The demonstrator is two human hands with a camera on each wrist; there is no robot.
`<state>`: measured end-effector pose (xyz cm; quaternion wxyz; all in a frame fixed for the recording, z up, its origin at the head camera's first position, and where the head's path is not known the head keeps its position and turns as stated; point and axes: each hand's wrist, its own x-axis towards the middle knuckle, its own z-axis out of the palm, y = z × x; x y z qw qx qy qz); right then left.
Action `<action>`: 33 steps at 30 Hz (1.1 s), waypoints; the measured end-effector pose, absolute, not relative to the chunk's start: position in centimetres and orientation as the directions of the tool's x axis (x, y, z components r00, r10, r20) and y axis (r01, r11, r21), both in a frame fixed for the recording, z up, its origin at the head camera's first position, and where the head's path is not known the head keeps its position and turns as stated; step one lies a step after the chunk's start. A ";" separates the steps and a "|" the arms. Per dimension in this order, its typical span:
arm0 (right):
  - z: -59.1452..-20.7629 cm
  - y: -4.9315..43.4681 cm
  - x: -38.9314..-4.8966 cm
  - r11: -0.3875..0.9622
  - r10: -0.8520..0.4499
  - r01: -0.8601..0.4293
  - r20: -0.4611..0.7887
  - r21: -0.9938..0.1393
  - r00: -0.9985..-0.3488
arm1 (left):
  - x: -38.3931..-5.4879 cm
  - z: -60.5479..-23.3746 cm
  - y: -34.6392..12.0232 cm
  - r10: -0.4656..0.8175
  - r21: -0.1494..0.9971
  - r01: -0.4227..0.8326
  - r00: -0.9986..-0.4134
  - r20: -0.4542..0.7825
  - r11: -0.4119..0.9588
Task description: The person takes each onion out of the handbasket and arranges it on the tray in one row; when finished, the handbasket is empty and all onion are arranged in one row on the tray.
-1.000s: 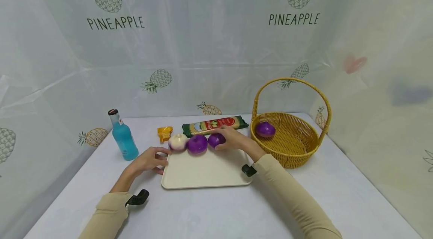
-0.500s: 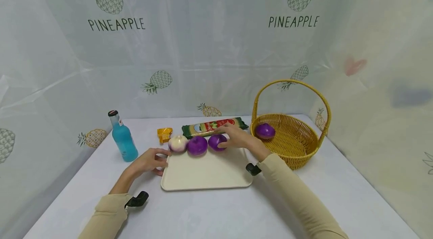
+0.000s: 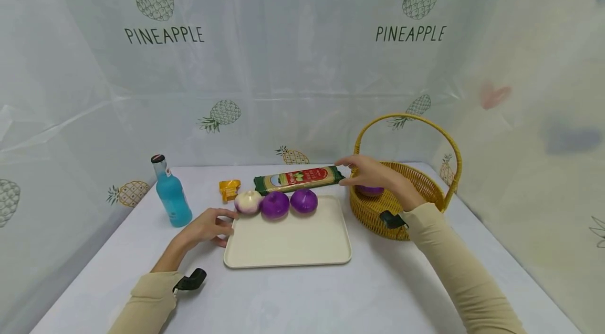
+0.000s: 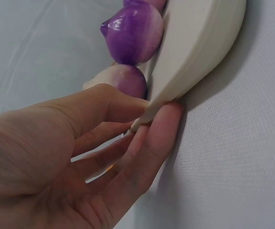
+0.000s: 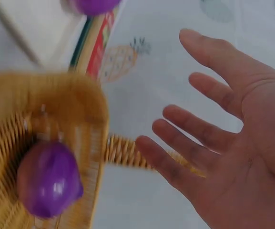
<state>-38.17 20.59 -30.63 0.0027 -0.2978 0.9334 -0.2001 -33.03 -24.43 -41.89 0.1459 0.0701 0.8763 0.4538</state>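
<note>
My left hand (image 3: 206,226) pinches the left edge of the cream tray (image 3: 289,244); in the left wrist view the thumb lies on the rim and fingers reach beneath it. Along the tray's far edge sit a white-and-purple onion (image 3: 248,202), a purple onion (image 3: 274,205) and another purple onion (image 3: 304,201). My right hand (image 3: 373,172), fingers spread and holding nothing, is over the near-left rim of the yellow wicker basket (image 3: 371,221). One purple onion (image 5: 51,181) lies inside the basket, partly hidden by that hand in the head view.
Behind the tray lies a long green-and-gold packet (image 3: 300,179) with a red label. A small orange-wrapped packet (image 3: 229,190) is at the tray's far left. A blue bottle (image 3: 173,197) stands farther left. The basket's tall handle (image 3: 407,115) arches above it.
My right hand has let go of the rightmost purple onion on the tray and moved right to the basket. The left hand has stayed at the tray's edge.
</note>
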 end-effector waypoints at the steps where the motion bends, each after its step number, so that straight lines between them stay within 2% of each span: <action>1: -30.5 21.2 -38.3 0.740 -0.557 -0.554 0.115 -0.382 -0.822 | -33.0 -41.9 -24.4 0.255 0.816 -0.009 -0.948 -0.191 0.578; 7: -30.8 24.6 -39.5 0.733 -0.542 -0.522 0.089 -0.436 -0.836 | -33.1 -41.8 -24.4 0.249 0.820 -0.015 -0.949 -0.192 0.573; 13: -32.3 27.4 -41.0 0.688 -0.568 -0.519 0.069 -0.507 -0.820 | -33.0 -41.7 -24.5 0.263 0.833 -0.008 -0.947 -0.184 0.554; 16: -33.3 28.5 -41.6 0.689 -0.579 -0.517 0.043 -0.507 -0.814 | -33.0 -41.7 -24.4 0.263 0.829 -0.007 -0.947 -0.185 0.560; 20: -34.1 29.4 -42.2 0.720 -0.568 -0.497 -0.001 -0.485 -0.823 | -33.0 -41.7 -24.3 0.239 0.823 -0.026 -0.951 -0.195 0.568; 24: -34.4 29.9 -42.7 0.723 -0.553 -0.454 -0.041 -0.521 -0.832 | -33.1 -41.9 -24.3 0.245 0.824 -0.016 -0.951 -0.187 0.567; 33: -35.1 30.6 -43.4 0.694 -0.598 -0.481 -0.058 -0.536 -0.799 | -33.2 -41.8 -24.4 0.251 0.822 -0.012 -0.950 -0.188 0.569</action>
